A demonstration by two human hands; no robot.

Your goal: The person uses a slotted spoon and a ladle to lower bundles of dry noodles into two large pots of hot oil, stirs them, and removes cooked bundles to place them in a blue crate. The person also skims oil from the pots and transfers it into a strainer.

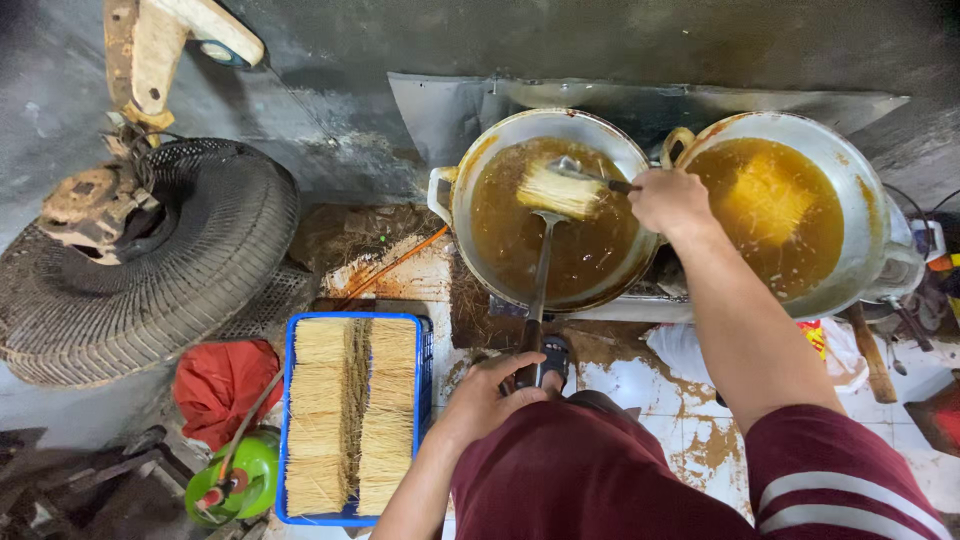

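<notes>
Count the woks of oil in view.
2. The left wok sits under both utensils, with a noodle bundle frying in it; the right wok is beside it. Others may be out of frame.

- Left hand [490,395] low and near the body, fingers curled shut round a handle.
- Right hand [668,200] stretched forward, arm straight, fingers closed on another handle.

Dull metal wok [480,165] w/ glossy oil, blue plastic crate [425,375], red cloth [222,385], stained glossy floor tiles [640,385].
</notes>
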